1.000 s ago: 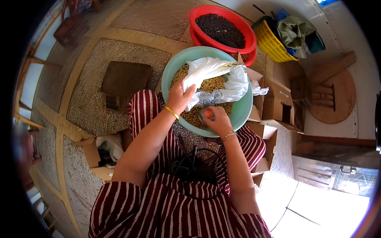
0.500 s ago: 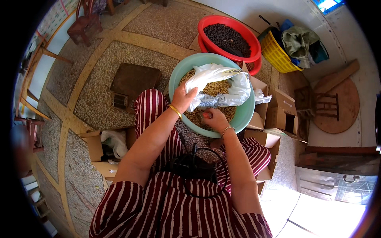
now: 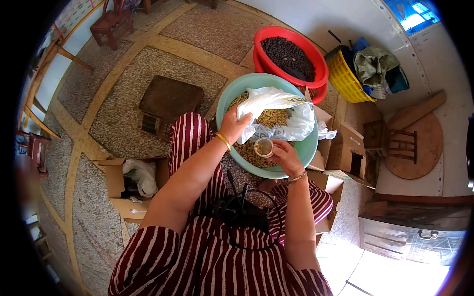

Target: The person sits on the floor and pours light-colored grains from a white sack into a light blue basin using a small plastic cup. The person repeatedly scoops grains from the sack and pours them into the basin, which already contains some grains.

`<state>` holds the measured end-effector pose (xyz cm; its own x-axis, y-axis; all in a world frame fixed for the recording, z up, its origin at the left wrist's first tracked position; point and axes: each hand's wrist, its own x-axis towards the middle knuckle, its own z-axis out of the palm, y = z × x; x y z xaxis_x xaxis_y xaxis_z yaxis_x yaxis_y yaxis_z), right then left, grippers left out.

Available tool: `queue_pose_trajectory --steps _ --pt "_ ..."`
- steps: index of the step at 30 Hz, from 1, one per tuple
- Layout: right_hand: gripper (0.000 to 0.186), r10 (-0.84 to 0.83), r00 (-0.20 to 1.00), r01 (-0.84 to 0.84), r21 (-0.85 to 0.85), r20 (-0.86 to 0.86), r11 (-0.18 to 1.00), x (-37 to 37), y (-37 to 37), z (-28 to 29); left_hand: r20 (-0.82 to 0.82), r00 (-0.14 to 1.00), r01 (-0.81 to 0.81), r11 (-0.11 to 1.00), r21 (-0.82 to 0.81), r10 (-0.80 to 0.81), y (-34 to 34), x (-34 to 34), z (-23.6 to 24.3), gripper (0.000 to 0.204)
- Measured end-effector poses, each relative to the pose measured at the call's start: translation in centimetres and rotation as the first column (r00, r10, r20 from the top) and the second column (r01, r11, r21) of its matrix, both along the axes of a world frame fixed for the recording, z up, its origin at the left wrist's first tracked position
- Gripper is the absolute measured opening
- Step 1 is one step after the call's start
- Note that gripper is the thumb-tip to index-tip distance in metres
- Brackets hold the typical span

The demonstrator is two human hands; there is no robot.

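Observation:
My left hand (image 3: 234,126) is closed on the left rim of a white plastic bag (image 3: 269,98), whose mouth is spread wide. The bag sits inside a pale green basin (image 3: 310,147) in front of my knees. Small yellowish kernels or beans (image 3: 248,153) fill the basin, and more of them show within the bag's mouth. In my right hand (image 3: 287,159), at the near side of the bag, is a small clear cup (image 3: 263,147). Its round opening faces up toward me, with a few kernels visible inside.
Behind the basin stand stacked red basins (image 3: 320,61) with dark nuts or berries (image 3: 289,58). Beside them is a yellow basket (image 3: 345,79) with bags. Open cardboard boxes (image 3: 348,148) crowd the right; another box (image 3: 116,180) lies left. A low wooden stool (image 3: 170,101) stands ahead.
My right hand has come up out of the kernels and turned, so the cup's opening now shows. My left hand keeps hold of the bag's rim. The whole view has shifted slightly.

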<state>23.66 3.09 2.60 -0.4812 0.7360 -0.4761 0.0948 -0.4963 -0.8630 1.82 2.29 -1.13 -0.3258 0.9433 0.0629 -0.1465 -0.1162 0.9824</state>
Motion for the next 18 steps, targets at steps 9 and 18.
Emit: queue_pose_trajectory --steps 9,18 --pt "0.041 -0.387 0.844 -0.008 0.731 0.371 0.682 0.7 4.9 -1.0 0.082 0.996 0.042 0.999 -0.017 -0.040 -0.1 0.2 0.9 0.036" --pt "0.046 -0.569 0.674 -0.414 0.879 0.472 0.238 -2.7 5.6 1.9 0.113 0.993 0.026 1.000 -0.006 -0.025 0.2 0.3 -0.4 0.037"
